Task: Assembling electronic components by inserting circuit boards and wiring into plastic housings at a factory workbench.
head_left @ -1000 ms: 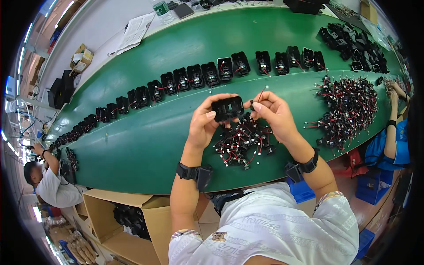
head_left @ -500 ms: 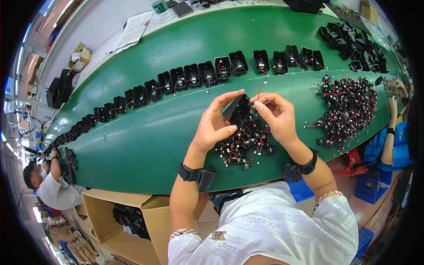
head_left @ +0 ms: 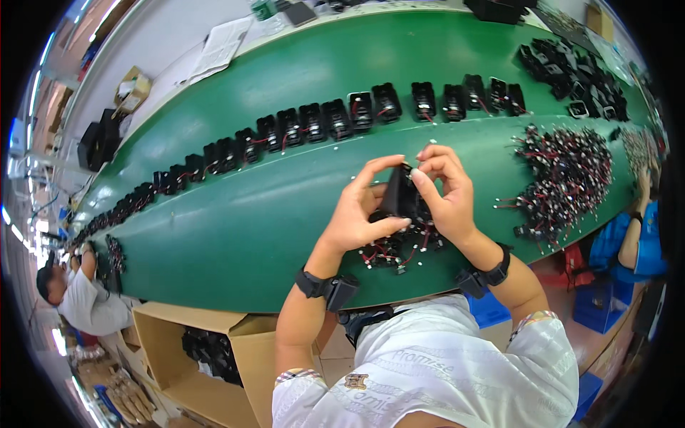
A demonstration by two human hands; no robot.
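A black plastic housing point(head_left: 399, 196), small and box-like, is in my left hand point(head_left: 354, 217), its fingers and thumb closed round the sides. It is tilted, with its opening turned toward my right hand point(head_left: 451, 196). My right thumb and fingers pinch together at the housing's upper edge. A small white connector point(head_left: 432, 142) shows just above those fingers; the rest of the wired part there is mostly covered. Below both hands lies a pile of small black parts with red wires point(head_left: 389, 251), partly hidden by the housing and my hands.
Black housings with wired parts point(head_left: 310, 123) stand in a long row across the green table point(head_left: 235, 207). To the right are a larger pile of wired parts point(head_left: 564, 182) and heaped black housings point(head_left: 574, 75). A cardboard box point(head_left: 207, 314) sits front left. Other people work at both ends.
The housing has turned more upright and shifted slightly toward me and right. My right fingers have come up to its upper edge, and the red wire that stuck up is now mostly hidden.
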